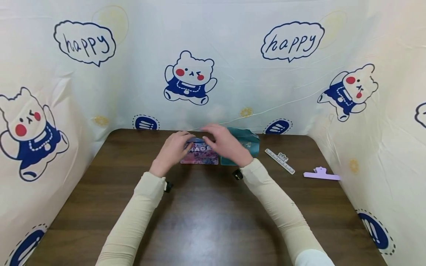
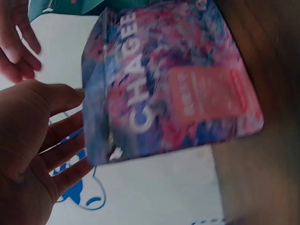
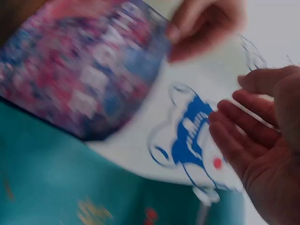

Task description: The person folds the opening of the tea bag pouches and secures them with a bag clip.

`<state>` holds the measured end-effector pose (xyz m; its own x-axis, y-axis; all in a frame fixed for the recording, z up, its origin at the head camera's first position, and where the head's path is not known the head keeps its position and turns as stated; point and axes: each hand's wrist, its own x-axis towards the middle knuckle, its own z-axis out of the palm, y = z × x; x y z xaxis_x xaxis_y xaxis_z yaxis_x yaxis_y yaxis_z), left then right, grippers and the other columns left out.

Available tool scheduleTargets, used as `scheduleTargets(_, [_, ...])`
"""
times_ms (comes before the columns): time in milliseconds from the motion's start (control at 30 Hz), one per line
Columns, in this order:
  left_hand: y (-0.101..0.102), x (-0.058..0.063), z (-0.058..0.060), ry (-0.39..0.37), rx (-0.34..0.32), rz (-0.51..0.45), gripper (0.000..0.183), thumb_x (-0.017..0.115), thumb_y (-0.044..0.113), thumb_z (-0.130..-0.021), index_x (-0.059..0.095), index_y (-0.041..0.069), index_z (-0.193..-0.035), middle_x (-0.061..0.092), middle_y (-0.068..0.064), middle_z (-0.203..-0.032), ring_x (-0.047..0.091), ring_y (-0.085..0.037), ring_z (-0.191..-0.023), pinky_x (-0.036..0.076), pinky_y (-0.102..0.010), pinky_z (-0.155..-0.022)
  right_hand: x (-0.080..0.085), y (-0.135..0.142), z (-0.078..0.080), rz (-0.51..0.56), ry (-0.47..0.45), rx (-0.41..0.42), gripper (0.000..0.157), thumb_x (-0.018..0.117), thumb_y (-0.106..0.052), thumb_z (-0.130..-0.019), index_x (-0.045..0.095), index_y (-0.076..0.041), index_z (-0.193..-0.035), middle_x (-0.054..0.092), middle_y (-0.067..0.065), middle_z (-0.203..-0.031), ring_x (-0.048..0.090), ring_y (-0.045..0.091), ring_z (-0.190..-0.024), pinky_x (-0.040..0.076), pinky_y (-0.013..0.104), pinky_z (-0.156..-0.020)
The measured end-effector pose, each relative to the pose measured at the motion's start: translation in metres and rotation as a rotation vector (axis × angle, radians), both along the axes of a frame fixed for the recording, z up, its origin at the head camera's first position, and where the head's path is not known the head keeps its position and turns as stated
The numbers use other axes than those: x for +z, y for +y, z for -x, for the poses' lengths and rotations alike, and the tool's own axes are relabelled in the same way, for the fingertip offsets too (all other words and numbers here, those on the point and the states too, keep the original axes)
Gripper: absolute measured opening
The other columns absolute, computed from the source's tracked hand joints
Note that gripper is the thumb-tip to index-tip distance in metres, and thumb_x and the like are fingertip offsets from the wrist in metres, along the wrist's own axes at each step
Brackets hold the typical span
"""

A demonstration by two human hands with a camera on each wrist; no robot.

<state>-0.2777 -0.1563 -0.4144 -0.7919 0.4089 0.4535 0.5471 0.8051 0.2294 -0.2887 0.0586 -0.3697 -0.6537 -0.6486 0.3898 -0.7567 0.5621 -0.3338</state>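
A pink-and-blue pouch (image 1: 201,158) lettered CHAGEE stands near the table's back edge. My left hand (image 1: 171,149) is at its upper left; in the left wrist view the thumb (image 2: 68,97) meets the top edge and the fingers pass behind, pinching the pouch. My right hand (image 1: 226,142) hovers at the pouch's upper right. In the right wrist view the fingers of that hand (image 3: 262,126) are spread and slightly bent, apart from the pouch, with nothing in them. Just right of the patterned pouch is a teal pouch (image 1: 253,142), partly hidden behind my right hand and wrist.
A clear ruler-like clip (image 1: 280,162) lies slantwise on the table right of the teal pouch. Farther right is a purple clip (image 1: 321,175). A white printed curtain (image 1: 233,81) hangs around the back and sides of the brown table (image 1: 199,214).
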Motion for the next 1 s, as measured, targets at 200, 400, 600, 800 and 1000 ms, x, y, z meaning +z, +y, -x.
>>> scheduleTargets(200, [0.006, -0.011, 0.002, 0.052, 0.026, -0.049, 0.020, 0.065, 0.006, -0.085, 0.067, 0.006, -0.105, 0.065, -0.007, -0.098, 0.060, -0.024, -0.088, 0.048, -0.040, -0.082, -0.030, -0.014, 0.002, -0.158, 0.005, -0.113, 0.028, 0.061, -0.017, -0.090, 0.062, -0.009, -0.117, 0.063, 0.002, -0.109, 0.058, 0.014, -0.099, 0.048, 0.030, -0.088])
scheduleTargets(400, [0.002, -0.014, 0.003, 0.060, 0.041, -0.076, 0.013, 0.064, 0.003, -0.084, 0.069, 0.008, -0.094, 0.065, -0.006, -0.090, 0.060, -0.023, -0.082, 0.048, -0.040, -0.077, -0.047, -0.016, 0.006, -0.099, 0.013, -0.144, 0.018, 0.061, -0.014, -0.090, 0.066, -0.012, -0.107, 0.065, 0.000, -0.100, 0.060, 0.013, -0.090, 0.050, 0.030, -0.083])
scheduleTargets(600, [0.001, -0.009, 0.005, 0.072, 0.050, -0.080, 0.014, 0.064, -0.001, -0.082, 0.072, 0.008, -0.088, 0.066, -0.005, -0.084, 0.060, -0.024, -0.077, 0.049, -0.040, -0.073, -0.051, -0.018, 0.011, -0.089, 0.056, -0.155, 0.016, 0.059, -0.014, -0.092, 0.066, -0.013, -0.106, 0.064, 0.000, -0.097, 0.060, 0.013, -0.087, 0.050, 0.029, -0.081])
scheduleTargets(800, [0.002, 0.000, 0.002, 0.082, 0.078, -0.068, 0.014, 0.063, 0.002, -0.084, 0.074, 0.009, -0.090, 0.065, -0.003, -0.082, 0.060, -0.023, -0.075, 0.049, -0.039, -0.072, -0.046, -0.020, 0.008, -0.060, 0.060, -0.178, 0.019, 0.060, -0.011, -0.091, 0.068, -0.013, -0.108, 0.065, 0.000, -0.096, 0.060, 0.012, -0.086, 0.050, 0.028, -0.080])
scheduleTargets(1000, [0.002, 0.010, -0.016, 0.117, 0.041, -0.057, 0.013, 0.064, 0.003, -0.084, 0.074, 0.008, -0.092, 0.066, -0.005, -0.086, 0.059, -0.022, -0.077, 0.048, -0.039, -0.074, -0.040, -0.014, -0.007, -0.009, 0.101, -0.138, 0.019, 0.061, -0.010, -0.090, 0.068, -0.014, -0.107, 0.064, -0.002, -0.094, 0.059, 0.009, -0.083, 0.051, 0.025, -0.078])
